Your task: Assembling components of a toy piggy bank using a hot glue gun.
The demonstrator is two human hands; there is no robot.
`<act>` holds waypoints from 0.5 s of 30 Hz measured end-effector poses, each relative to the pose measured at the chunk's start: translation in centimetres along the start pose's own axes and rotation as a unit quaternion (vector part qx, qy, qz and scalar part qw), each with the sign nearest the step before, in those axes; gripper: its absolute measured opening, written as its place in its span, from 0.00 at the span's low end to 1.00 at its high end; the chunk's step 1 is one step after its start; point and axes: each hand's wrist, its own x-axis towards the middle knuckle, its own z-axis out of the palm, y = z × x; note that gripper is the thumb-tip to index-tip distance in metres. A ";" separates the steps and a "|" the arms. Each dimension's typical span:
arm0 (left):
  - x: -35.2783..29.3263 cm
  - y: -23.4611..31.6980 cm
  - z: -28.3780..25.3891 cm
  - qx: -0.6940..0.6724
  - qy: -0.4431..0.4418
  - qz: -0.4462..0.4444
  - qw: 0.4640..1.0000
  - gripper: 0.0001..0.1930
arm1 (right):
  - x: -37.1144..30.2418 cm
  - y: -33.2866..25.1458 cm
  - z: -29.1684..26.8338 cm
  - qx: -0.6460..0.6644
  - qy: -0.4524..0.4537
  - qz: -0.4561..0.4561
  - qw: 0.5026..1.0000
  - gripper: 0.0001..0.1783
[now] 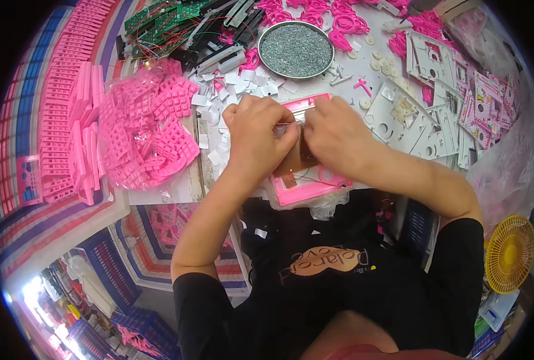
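Note:
A pink plastic casing (291, 193) lies at the table's front edge, close to my body. Inside it are a brown board (294, 163) and thin wires. Over the casing's upper part, my left hand (258, 129) has thumb and fingers pinched together at a light, shiny strip (299, 114). My right hand (338, 133) is curled at the other side of that strip, its fingertips bent down and mostly hidden. What either hand grips is too small or too covered to make out. Clear plastic film (330, 207) shows under the casing's near edge.
A round metal tin of small screws (297, 49) stands beyond my hands. Pink keypads (153, 132) fill a plastic bag at left, near white pieces (219, 129). Green circuit boards (165, 27) lie far left, white panels (399, 114) at right. A yellow fan (510, 254) stands lower right.

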 end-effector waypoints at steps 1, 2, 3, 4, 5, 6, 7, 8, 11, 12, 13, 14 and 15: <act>0.2 0.0 -0.1 0.006 -0.013 0.018 1.000 0.05 | -0.4 -0.8 0.0 0.011 0.005 -0.019 1.000 0.08; 0.5 0.0 -0.2 0.011 -0.026 0.035 0.999 0.05 | -0.8 -1.1 -0.4 0.014 0.001 -0.036 0.999 0.07; 0.8 0.0 -0.3 0.017 -0.040 0.053 0.998 0.05 | -1.3 -1.1 -1.1 0.018 -0.004 -0.052 0.998 0.06; 1.1 0.0 -0.5 0.023 -0.068 0.067 0.995 0.05 | -1.7 -1.0 -1.6 0.021 -0.009 -0.069 0.997 0.05; 1.5 0.1 -0.6 0.029 -0.096 0.081 0.992 0.05 | -2.1 -0.7 -1.3 0.046 0.016 -0.049 0.998 0.05; 1.9 0.3 -0.7 0.035 -0.125 0.095 0.987 0.04 | -2.5 -0.5 -0.7 0.071 0.042 -0.029 0.996 0.05; 2.2 0.4 -0.6 0.051 -0.142 0.112 0.982 0.04 | -3.0 -0.4 0.0 0.097 0.067 -0.006 0.993 0.05; 2.6 0.6 -0.3 0.067 -0.159 0.129 0.977 0.04 | -3.3 -0.5 0.5 0.116 0.084 0.021 0.989 0.05; 3.4 1.4 0.5 0.138 -0.196 0.175 0.955 0.04 | -4.0 -1.0 1.0 0.150 0.120 0.089 0.977 0.06; 3.5 1.8 0.7 0.166 -0.205 0.189 0.946 0.04 | -3.9 -1.2 1.0 0.145 0.120 0.102 0.977 0.06; 3.7 2.3 0.8 0.178 -0.212 0.204 0.939 0.04 | -3.8 -1.2 0.7 0.139 0.122 0.115 0.976 0.07; 3.8 2.9 0.8 0.191 -0.219 0.218 0.932 0.04 | -3.6 -1.1 0.3 0.131 0.120 0.108 0.978 0.07; 3.9 3.3 0.7 0.203 -0.225 0.232 0.924 0.04 | -3.4 -0.9 -0.3 0.123 0.117 0.101 0.980 0.08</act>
